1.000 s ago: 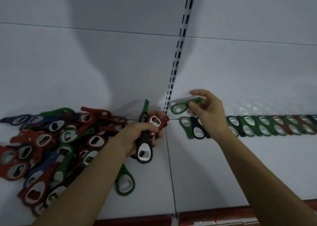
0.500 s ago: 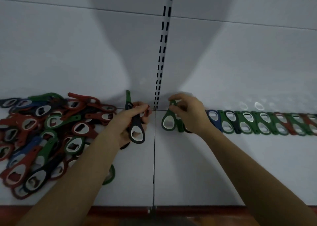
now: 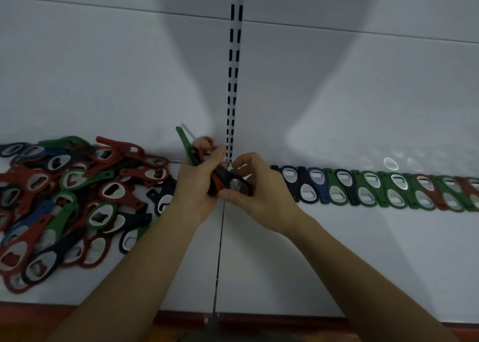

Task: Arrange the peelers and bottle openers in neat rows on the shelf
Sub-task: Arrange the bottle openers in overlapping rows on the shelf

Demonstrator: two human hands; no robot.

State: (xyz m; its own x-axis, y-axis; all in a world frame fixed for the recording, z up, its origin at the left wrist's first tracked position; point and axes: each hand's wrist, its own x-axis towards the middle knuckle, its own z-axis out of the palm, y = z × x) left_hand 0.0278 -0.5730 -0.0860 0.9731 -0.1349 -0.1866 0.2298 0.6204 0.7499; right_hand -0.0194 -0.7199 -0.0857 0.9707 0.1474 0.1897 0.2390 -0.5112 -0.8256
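My left hand (image 3: 198, 183) grips a small bunch of bottle openers (image 3: 193, 151), green, red and black, above the shelf's middle seam. My right hand (image 3: 255, 193) meets it and pinches the head of the black opener (image 3: 233, 182) that sticks out of that bunch. A loose heap of red, green, blue and black openers (image 3: 70, 193) covers the left half of the white shelf (image 3: 337, 251). On the right half, a neat overlapping row of openers (image 3: 375, 188) runs along the back to the right edge.
A slotted upright rail (image 3: 234, 69) divides the white back wall. A seam (image 3: 219, 251) splits the shelf boards below my hands. A red strip (image 3: 285, 321) runs along the shelf's front edge.
My right hand set the green opener down at the row's left end, then came left to the bunch in my left hand and took hold of the black opener.
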